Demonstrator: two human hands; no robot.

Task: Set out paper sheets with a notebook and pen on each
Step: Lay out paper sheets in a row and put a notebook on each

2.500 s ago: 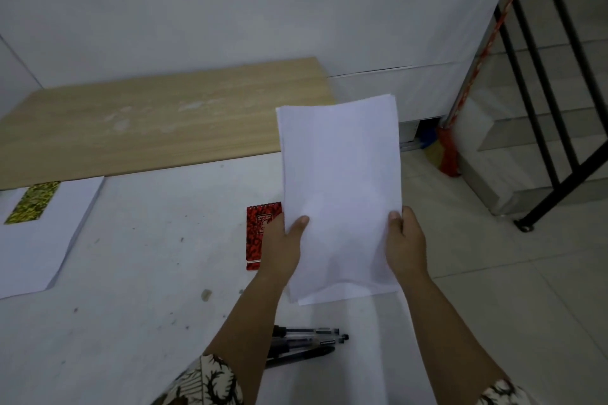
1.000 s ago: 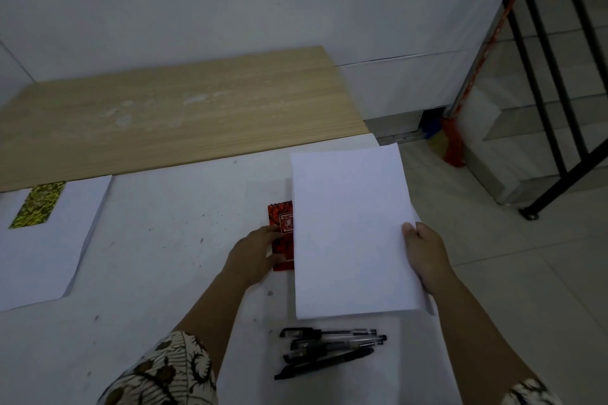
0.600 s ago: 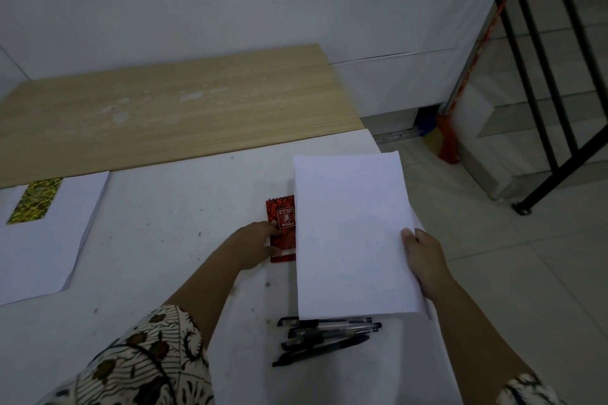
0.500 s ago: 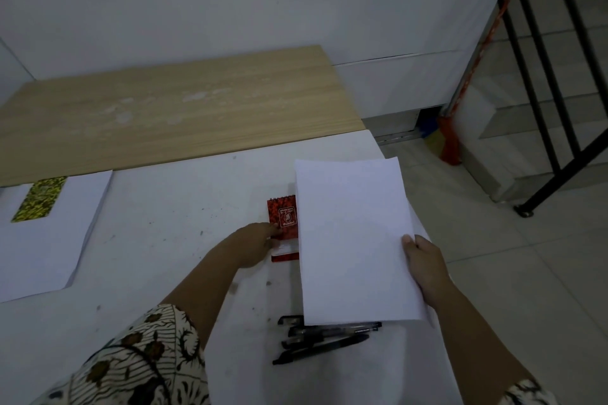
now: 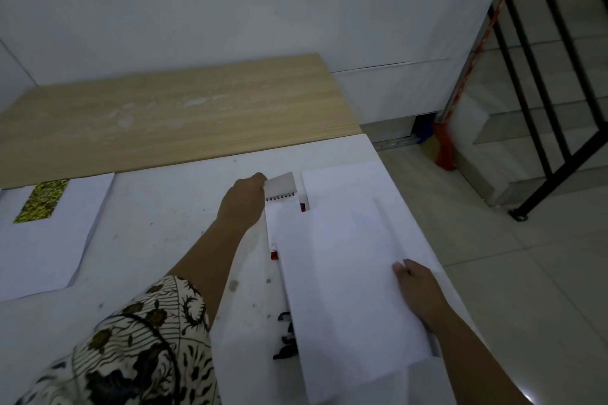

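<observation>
My left hand (image 5: 245, 200) pinches the cover of the small red spiral notebook (image 5: 279, 204) on the white table and has flipped it back, so a white inner page shows. Only red slivers of its cover peek out. My right hand (image 5: 418, 293) grips the right edge of a stack of white paper sheets (image 5: 345, 273) held just over the table, overlapping the notebook's right side. Several black pens (image 5: 285, 335) lie at the stack's lower left, mostly hidden beneath it. At far left, another sheet (image 5: 49, 246) carries a yellow-green notebook (image 5: 41, 200).
A light wooden board (image 5: 171, 115) lies along the wall behind the white table (image 5: 158, 240). The table's right edge drops to a tiled floor. A red broom (image 5: 444, 148) leans by the wall, and black stair railings (image 5: 543, 76) stand at right.
My left hand let go of the paper, went to the red notebook and flipped its cover open. My right hand lowered the sheets toward the table, covering most of the pens.
</observation>
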